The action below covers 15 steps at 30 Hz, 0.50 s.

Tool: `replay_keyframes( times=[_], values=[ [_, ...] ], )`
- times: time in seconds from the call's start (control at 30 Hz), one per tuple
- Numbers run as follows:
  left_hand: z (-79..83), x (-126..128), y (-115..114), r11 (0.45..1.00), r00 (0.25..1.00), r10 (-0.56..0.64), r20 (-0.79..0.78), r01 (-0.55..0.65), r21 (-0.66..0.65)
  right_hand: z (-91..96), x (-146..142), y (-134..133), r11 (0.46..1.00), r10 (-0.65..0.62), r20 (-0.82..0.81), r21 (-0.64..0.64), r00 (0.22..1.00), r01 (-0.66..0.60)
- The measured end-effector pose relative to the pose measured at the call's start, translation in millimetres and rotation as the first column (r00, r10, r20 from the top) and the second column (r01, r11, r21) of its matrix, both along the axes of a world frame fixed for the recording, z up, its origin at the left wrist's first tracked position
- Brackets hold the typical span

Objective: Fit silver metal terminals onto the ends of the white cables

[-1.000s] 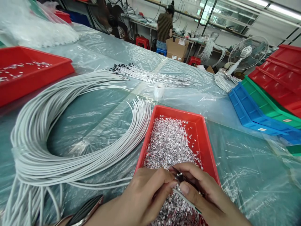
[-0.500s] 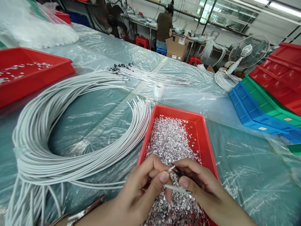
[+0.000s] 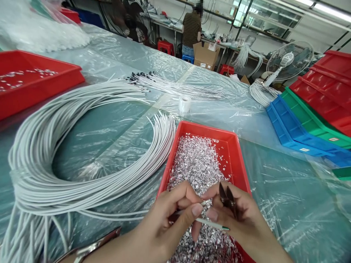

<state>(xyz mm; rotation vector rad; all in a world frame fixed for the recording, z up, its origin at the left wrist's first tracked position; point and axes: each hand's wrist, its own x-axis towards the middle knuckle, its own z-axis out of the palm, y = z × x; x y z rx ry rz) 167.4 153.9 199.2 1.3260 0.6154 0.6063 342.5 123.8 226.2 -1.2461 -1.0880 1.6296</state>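
Pinched between the thumb and fingers of my left hand (image 3: 170, 215) is a white cable (image 3: 211, 223), its end pointing right with a bit of green showing at the tip. A second thin white end sticks out at the same fingertips. My right hand (image 3: 244, 215) is curled around dark-bladed snips (image 3: 228, 197), blades up and slightly parted. Its thumb and forefinger come close to the left fingertips; whether they touch the white end is unclear. Both hands hover over a red tray (image 3: 210, 128) of shiny silver foil scraps (image 3: 194, 157).
A thick coil of white cables (image 3: 35, 146) lies on the plastic-covered table at left. Beyond are black-tipped cables (image 3: 178, 87) and a white roll (image 3: 184, 104). Another red tray (image 3: 60, 78) stands far left, stacked bins (image 3: 309, 120) at right. A person (image 3: 191, 31) sits in the background.
The snips have swung away from the cable end and now point upward inside my right hand. My right fingertips have moved in close to my left fingertips.
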Motion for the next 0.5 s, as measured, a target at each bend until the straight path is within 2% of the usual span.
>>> replay_keyframes(
  times=[0.1,0.23,0.4,0.5],
  values=[
    [2.5,0,2,1.0,0.999,-0.028,-0.037,0.028,0.005,0.8,3,2,1.0,0.028,-0.025,0.006,0.999,-0.028],
    [5.9,0,4,0.997,0.996,-0.078,-0.038,0.078,0.005,3.9,6,5,0.998,0.033,-0.003,-0.055,0.999,-0.033],
    [8.6,-1,5,0.993,0.993,-0.114,-0.038,0.112,-0.043,2.5,9,7,0.996,0.08,-0.01,-0.024,0.997,-0.081],
    [10.2,-2,5,0.989,0.988,-0.146,-0.046,0.144,-0.042,0.4,13,8,0.993,0.104,0.017,-0.053,0.994,-0.103]
  ],
)
